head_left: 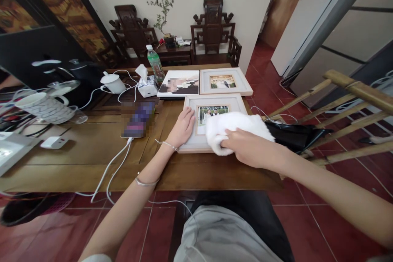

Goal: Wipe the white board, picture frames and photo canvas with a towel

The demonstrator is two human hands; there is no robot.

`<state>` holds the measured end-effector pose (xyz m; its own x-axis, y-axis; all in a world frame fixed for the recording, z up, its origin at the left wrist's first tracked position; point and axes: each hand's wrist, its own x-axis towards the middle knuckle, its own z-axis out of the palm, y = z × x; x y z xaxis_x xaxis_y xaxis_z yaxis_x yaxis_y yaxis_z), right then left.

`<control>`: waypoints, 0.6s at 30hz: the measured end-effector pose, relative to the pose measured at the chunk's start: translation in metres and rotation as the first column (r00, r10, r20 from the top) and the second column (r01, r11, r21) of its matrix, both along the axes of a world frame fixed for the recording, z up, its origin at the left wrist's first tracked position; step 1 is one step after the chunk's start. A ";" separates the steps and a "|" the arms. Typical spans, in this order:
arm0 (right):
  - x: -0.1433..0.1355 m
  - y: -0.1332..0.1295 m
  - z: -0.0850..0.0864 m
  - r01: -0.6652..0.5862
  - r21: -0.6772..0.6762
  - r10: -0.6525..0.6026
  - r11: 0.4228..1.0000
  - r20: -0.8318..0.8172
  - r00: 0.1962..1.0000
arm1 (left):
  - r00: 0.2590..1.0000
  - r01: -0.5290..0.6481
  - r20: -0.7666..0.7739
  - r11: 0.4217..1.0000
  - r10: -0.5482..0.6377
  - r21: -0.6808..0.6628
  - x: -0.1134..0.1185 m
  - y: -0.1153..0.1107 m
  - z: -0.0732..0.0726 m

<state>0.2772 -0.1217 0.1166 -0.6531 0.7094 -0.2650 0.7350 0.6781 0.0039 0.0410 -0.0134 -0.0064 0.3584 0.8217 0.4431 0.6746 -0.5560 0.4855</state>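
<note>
A light wooden picture frame [188,102] with a small photo lies flat near the table's front edge. My left hand [181,127] is closed over its left border, fingers close together on the wood. A white fluffy cloth [239,125] is bunched in my right hand [245,147] and lies across the frame's right part, covering part of the photo. Behind stand two more pieces lying flat: a second wooden frame [245,86] and a photo panel [181,82] without a visible wooden border.
Left on the wooden table [92,139] are a phone [141,118] with a charging cable, a tissue box [147,86], a plastic bottle [155,63], a lidded white cup [113,82] and a patterned mug [43,106]. A bamboo chair [344,86] stands to the right.
</note>
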 end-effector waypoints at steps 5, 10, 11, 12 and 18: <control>0.026 0.014 -0.001 0.213 0.114 -0.223 0.970 0.083 0.971 | 0.996 0.023 -0.081 1.000 -0.022 0.001 0.000 0.001 -0.001; 0.042 0.079 -0.036 0.266 0.381 -0.278 0.885 -0.026 0.960 | 0.996 0.041 -0.084 0.999 -0.040 0.006 0.000 0.001 0.000; 0.042 0.091 -0.040 0.306 0.410 -0.314 0.859 -0.052 0.948 | 0.996 0.053 -0.079 0.999 -0.052 0.003 -0.001 0.001 0.001; 0.040 0.102 -0.042 0.341 0.429 -0.345 0.836 -0.072 0.936 | 0.995 0.063 -0.074 0.998 -0.062 0.000 -0.001 0.001 0.001; 0.025 0.112 -0.043 0.294 0.439 -0.330 0.849 0.005 0.944 | 0.998 0.032 -0.048 0.999 -0.031 0.014 0.000 0.002 0.000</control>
